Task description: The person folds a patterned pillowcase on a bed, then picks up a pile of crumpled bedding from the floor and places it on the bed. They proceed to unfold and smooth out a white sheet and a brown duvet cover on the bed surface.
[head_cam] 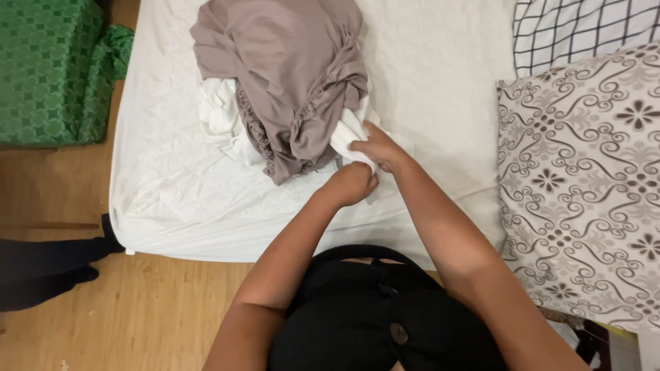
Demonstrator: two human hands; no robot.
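A crumpled taupe fitted sheet (pixel 289 69) with an elastic hem lies on the white mattress (pixel 165 192). Under it sits a bunched white cloth (pixel 223 120), which sticks out at the left and the right. My right hand (pixel 378 145) grips the right end of the white cloth. My left hand (pixel 352 184) is closed on the same end just below, and the two hands touch.
A patterned cream and brown pillow (pixel 584 185) lies at the right, a black-grid white pillow (pixel 584 27) behind it. A green patterned cloth (pixel 48 69) is at the far left. Dark fabric (pixel 41 264) lies on the wooden floor (pixel 151 309).
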